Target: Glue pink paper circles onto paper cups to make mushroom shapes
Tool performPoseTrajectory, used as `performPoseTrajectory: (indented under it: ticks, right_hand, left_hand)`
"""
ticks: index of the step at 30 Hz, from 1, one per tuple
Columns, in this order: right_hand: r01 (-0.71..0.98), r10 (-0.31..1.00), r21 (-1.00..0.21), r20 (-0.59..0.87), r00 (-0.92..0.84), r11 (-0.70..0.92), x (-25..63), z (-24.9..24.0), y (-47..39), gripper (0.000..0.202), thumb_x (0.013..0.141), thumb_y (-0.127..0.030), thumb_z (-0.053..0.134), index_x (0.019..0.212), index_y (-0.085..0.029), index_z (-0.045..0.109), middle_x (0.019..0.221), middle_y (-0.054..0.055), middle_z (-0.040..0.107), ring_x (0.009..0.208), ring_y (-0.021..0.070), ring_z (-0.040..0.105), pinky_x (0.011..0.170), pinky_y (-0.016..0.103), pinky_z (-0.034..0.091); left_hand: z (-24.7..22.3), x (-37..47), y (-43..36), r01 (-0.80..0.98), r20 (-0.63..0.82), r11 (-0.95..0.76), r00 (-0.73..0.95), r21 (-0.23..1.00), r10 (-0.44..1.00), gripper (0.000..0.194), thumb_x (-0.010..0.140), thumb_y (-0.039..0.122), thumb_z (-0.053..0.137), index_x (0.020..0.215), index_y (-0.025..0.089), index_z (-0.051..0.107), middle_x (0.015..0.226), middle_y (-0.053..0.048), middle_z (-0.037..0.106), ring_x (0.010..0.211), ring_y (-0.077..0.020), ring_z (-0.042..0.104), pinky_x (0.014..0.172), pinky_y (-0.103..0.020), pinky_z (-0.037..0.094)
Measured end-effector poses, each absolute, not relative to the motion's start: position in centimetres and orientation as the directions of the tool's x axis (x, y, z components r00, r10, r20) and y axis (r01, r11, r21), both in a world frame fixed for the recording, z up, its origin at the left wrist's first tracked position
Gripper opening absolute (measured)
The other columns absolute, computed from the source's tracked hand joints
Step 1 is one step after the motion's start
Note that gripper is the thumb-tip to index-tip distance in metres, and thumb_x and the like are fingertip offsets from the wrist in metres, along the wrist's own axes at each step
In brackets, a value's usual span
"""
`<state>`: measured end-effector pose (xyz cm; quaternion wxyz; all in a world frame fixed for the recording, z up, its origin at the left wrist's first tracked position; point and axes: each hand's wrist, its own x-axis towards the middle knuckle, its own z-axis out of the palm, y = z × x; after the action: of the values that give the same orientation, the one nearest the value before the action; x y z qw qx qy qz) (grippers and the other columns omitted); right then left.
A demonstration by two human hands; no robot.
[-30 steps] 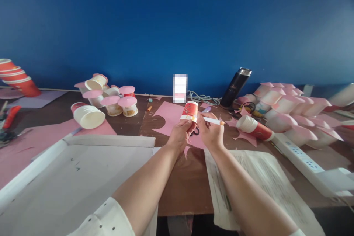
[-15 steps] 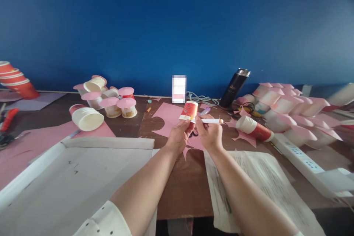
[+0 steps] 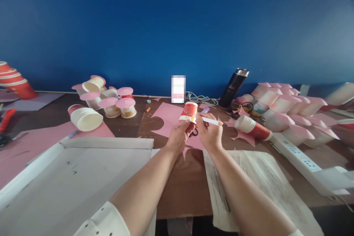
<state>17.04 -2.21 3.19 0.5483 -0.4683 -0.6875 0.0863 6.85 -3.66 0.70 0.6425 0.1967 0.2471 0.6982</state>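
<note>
Red paper cup (image 3: 190, 110) at twelve o'clock
Your left hand (image 3: 178, 137) grips its lower end; your right hand (image 3: 211, 135) clasps a white marker (image 3: 211, 121) beside it. Black flask (image 3: 233, 89) stands at one o'clock.

My table (image 3: 185, 195) is dark brown wood and pretty crowded tbh. Cut-up pink paper (image 3: 166, 116) lies right below my hands (image 3: 178, 138), with a white tray (image 3: 105, 169) nearer me on their left. To their right: a sideways cup stack (image 3: 257, 131), a power strip (image 3: 295, 155), a wrinkly printed sheet (image 3: 257, 177). Black bottle (image 3: 232, 90) farther back.
</note>
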Motion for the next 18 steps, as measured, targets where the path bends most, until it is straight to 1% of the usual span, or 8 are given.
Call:
performPoseTrajectory:
  ticks: [6, 11, 18]
  right_hand:
    - [0.549, 0.757, -0.65, 0.651, 0.047, 0.525, 17.13, 3.12, -2.07, 0.027, 0.085, -0.041, 0.053, 0.089, -0.018, 0.067, 0.072, 0.004, 0.068, 0.061, 0.0159, 0.061, 0.057, 0.025, 0.047]
    - [0.53, 0.795, -0.682, 0.606, 0.027, 0.503, 17.11, 3.39, -2.34, 0.026, 0.084, -0.041, 0.054, 0.074, -0.018, 0.063, 0.056, -0.001, 0.061, 0.049, 0.0134, 0.055, 0.051, 0.024, 0.042]
    - [0.558, 0.801, -0.675, 0.597, 0.029, 0.483, 17.11, 3.59, -2.59, 0.029, 0.083, -0.042, 0.054, 0.07, -0.018, 0.063, 0.057, 0.0, 0.063, 0.052, 0.0144, 0.057, 0.053, 0.024, 0.042]
  left_hand:
    - [0.85, 6.83, -3.73, -0.784, -0.038, -0.05, -0.094, 0.619, 0.995, 0.018, 0.066, 0.026, 0.077, 0.073, 0.012, 0.067, 0.075, -0.003, 0.064, 0.079, -0.0131, 0.06, 0.095, -0.033, 0.042]
    - [0.66, 6.81, -3.66, -0.76, -0.001, -0.07, -0.092, 0.646, 0.996, 0.021, 0.067, 0.031, 0.077, 0.072, 0.013, 0.068, 0.077, -0.003, 0.064, 0.08, -0.0124, 0.06, 0.094, -0.032, 0.041]
    - [0.57, 6.86, -3.59, -0.741, -0.008, -0.066, -0.096, 0.668, 0.995, 0.023, 0.067, 0.033, 0.077, 0.074, 0.013, 0.068, 0.075, -0.004, 0.063, 0.077, -0.0128, 0.059, 0.088, -0.031, 0.042]
